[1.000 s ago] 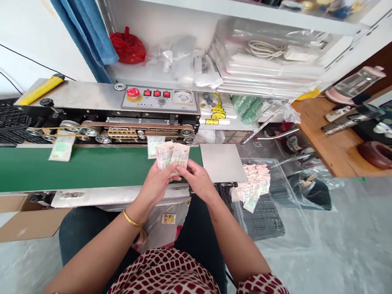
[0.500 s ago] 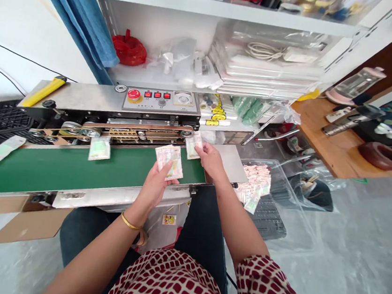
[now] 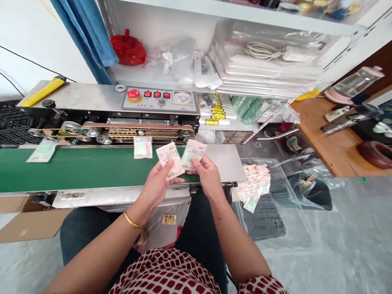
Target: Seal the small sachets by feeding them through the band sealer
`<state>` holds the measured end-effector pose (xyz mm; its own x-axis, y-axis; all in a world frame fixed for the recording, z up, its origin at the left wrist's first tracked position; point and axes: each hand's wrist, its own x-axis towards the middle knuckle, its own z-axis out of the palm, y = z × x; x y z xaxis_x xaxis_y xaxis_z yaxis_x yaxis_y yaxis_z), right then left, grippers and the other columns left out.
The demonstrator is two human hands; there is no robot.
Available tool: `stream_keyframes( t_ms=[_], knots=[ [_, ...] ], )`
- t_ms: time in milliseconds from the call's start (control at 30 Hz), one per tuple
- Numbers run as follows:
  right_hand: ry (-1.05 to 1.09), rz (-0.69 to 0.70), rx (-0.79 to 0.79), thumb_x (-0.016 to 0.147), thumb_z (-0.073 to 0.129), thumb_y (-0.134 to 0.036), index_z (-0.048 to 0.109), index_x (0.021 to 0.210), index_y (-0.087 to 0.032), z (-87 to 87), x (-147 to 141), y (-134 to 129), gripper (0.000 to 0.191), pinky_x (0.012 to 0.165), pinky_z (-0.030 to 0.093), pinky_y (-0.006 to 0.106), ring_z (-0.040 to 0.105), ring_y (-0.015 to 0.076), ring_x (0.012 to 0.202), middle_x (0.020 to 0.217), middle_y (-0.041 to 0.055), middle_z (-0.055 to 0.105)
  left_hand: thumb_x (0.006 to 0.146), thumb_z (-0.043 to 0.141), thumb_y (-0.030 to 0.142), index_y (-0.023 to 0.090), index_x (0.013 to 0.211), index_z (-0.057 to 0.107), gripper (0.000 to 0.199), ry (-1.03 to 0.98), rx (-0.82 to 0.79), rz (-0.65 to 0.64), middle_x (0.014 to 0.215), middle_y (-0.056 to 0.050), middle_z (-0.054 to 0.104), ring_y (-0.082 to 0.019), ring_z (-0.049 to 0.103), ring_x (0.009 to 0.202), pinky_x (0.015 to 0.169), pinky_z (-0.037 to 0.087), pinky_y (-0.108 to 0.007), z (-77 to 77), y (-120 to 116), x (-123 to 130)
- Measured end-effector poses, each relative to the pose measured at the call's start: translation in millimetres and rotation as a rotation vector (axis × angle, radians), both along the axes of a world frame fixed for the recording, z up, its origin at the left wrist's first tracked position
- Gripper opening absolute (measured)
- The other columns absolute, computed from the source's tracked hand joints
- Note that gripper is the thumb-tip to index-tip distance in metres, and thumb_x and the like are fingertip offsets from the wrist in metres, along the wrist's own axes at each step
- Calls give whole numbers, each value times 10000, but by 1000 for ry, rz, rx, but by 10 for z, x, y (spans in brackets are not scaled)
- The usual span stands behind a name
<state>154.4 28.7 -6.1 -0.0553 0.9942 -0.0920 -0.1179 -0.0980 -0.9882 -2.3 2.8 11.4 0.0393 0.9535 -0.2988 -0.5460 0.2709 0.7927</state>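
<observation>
Since the earlier frame, two packets [image 3: 142,148] have been carried left along the green belt [image 3: 90,169] beside the machine [image 3: 95,96]. One packet [image 3: 194,152] is pinched low by the right hand [image 3: 209,177], apparently to keep its top edge free; further packets [image 3: 168,155] are gripped by the left hand [image 3: 156,182].

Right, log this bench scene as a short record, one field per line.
Left hand: grips small printed packets, thumb on top; count unclear
Right hand: holds a pale packet by its lower right part
Belt: green, below both held items
Packets on belt: two, one near the middle, one toward the left end
Control panel: behind the belt, with a red round button
Packet pile: right of the metal plate
</observation>
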Motion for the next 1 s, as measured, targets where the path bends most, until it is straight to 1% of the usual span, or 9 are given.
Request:
stream_keyframes(
  t_ms=[100,200,333,433,500,633,733,833,1000],
  knots=[
    [-60,-110,-88,785,664,-474,612,986,-180,-17,204,192,360,373,330,188,495,88,434,632,-23,644,802,745,376,181,1145,600,420,47,-12,-7,1185,-121,703,-221,734,877,528,584,-239,-25,-7,-57],
    [-119,-100,-103,775,657,-441,600,915,-182,-16,293,424,300,346,219,197,351,64,363,512,-67,518,828,720,403,187,1194,571,451,69,-1,-13,1189,-137,701,-236,744,869,504,571,-227,-33,-21,-79],
    [-339,-45,-13,812,615,-430,606,884,-193,-12,202,612,248,424,330,229,419,90,434,640,-25,593,829,706,448,174,1134,621,419,64,-2,0,1135,-106,706,-221,721,886,531,594,-252,-30,-24,-62],
    [-591,-205,183,859,588,-453,628,1018,-185,11,108,535,315,658,483,298,568,146,647,930,56,688,773,768,420,173,1035,661,376,95,-17,40,958,-36,702,-135,668,742,528,585,-227,-34,0,-52],
    [-595,-253,227,905,535,-492,619,1106,-180,33,51,390,381,782,498,330,609,166,754,1063,87,686,738,803,384,173,1000,667,362,100,-17,52,888,-7,683,-98,624,675,505,562,-199,-32,18,-41],
    [-302,70,197,909,561,-503,574,1247,-214,71,-58,76,445,867,506,306,642,183,983,1228,76,654,733,813,357,174,991,668,349,51,1,33,854,6,675,-87,608,654,499,548,-185,2,28,10],
    [-282,248,171,890,610,-479,628,1195,-211,94,-91,-43,406,914,489,311,622,198,1056,1184,48,677,774,777,388,171,1013,683,336,-44,29,-31,965,-30,704,-112,653,762,604,589,-216,37,15,44],
    [-262,223,128,911,576,-484,678,1114,-202,115,-69,-69,362,911,485,312,632,196,1011,1087,24,708,783,765,387,171,1044,696,346,-66,35,-72,1098,-59,708,-141,675,863,636,601,-228,45,13,45],
    [-247,140,84,899,574,-516,714,1024,-205,98,-35,-82,364,825,522,291,639,180,904,995,7,717,737,808,312,187,1033,684,345,-28,16,-27,1061,-35,715,-131,691,815,618,599,-218,1,37,37]
  ],
)
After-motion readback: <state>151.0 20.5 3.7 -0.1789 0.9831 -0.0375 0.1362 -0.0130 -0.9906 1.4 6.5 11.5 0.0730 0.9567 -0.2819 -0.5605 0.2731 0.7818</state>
